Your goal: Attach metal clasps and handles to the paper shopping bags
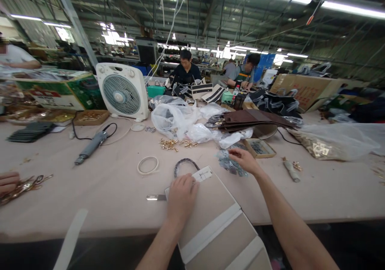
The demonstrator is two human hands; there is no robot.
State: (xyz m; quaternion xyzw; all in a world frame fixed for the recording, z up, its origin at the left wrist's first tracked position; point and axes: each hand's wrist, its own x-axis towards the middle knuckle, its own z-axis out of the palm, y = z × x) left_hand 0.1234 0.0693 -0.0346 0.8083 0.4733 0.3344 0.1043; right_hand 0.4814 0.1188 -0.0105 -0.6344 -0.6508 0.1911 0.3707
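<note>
Resting left hand [182,192] palm-down on far left part of pale panel [213,200], laid across near edge of table [114,194], beside white patch [203,174] and dark looped handle [185,160]; can't tell if gripping anything underneath. Touching pile of small bluish-grey pieces [230,166], right of panel's far end, with right hand [245,160]; can't tell if pinching one. Well left: grey power driver [92,146].

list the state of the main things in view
left hand: resting on the panel
right hand: at metal pieces, grip unclear
panel: partly over the table edge
dark handle: looped
tape roll: lying flat
corded tool: lying down
parts box: open
fan: upright, running unclear
ceiling lights: lit
</note>
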